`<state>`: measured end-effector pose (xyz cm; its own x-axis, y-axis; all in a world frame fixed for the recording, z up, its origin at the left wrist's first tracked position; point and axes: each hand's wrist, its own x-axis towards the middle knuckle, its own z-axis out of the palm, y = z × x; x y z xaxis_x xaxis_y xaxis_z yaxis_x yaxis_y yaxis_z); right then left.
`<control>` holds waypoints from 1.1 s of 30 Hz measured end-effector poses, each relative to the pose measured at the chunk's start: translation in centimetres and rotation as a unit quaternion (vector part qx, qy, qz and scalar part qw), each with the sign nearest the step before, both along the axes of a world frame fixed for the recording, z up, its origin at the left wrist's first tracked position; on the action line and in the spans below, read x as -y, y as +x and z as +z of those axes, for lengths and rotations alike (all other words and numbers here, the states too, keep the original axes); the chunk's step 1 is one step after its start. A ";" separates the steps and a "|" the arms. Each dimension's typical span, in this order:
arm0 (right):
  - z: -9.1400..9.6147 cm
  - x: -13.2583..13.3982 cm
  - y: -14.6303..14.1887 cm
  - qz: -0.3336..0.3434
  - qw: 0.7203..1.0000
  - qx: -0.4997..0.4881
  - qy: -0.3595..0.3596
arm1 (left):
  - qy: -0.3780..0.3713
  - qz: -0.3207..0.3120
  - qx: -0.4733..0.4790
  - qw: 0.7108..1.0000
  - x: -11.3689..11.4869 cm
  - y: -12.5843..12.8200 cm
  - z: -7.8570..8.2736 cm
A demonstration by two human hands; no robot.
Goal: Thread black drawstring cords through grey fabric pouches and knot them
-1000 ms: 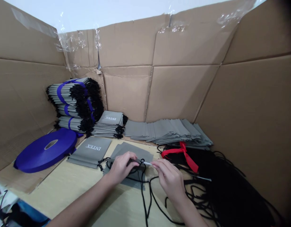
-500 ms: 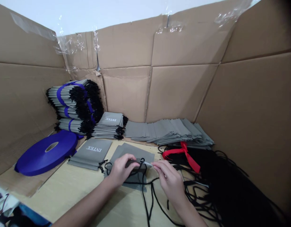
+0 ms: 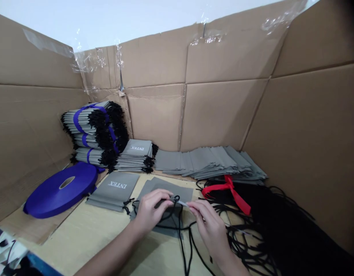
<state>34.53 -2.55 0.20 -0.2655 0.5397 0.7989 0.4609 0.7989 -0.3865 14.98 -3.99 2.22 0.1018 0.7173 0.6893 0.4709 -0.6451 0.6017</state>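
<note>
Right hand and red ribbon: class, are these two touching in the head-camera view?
Apart: the head view shows the right hand clear of the red ribbon, with black cords showing in the gap.

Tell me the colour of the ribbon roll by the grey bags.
Deep blue-violet: the ribbon roll, best seen in the head view.
</note>
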 end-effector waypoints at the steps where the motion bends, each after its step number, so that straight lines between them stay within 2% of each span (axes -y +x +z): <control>1: 0.1 0.0 -0.1 -0.001 1.000 -0.002 0.001 | -0.003 0.011 0.000 1.000 0.1 0.1 0.1; 6: 0.3 0.1 -0.5 -0.002 1.000 -0.011 0.006 | -0.012 0.079 0.005 0.997 0.1 0.5 0.7; 10: 0.1 0.1 -0.3 0.004 1.000 0.005 0.005 | 0.025 0.050 -0.012 0.998 -0.1 0.3 0.6; 14: -0.2 -0.1 0.2 0.004 0.998 0.054 0.019 | 0.053 0.018 -0.095 0.994 -0.3 0.1 0.1; 18: -0.2 -0.1 0.5 -0.003 0.996 0.079 0.040 | 0.054 -0.014 -0.173 0.983 -0.5 -0.3 -0.1; 22: 0.0 0.0 0.4 -0.004 0.997 0.072 0.037 | 0.056 -0.039 -0.201 0.977 -0.8 -0.8 0.1; 29: 0.4 0.4 -0.1 -0.012 0.996 0.086 0.027 | 0.044 -0.030 -0.234 0.971 -1.0 -0.9 -0.2; 33: 0.5 0.4 0.1 -0.036 0.989 0.130 0.052 | 0.048 0.002 -0.278 0.959 -1.0 -0.7 -0.4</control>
<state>34.59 -2.96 0.66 -0.4337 0.4837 0.7602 0.5914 0.7894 -0.1649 14.24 -2.95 1.78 0.4702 0.6546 0.5920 0.7050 -0.6821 0.1943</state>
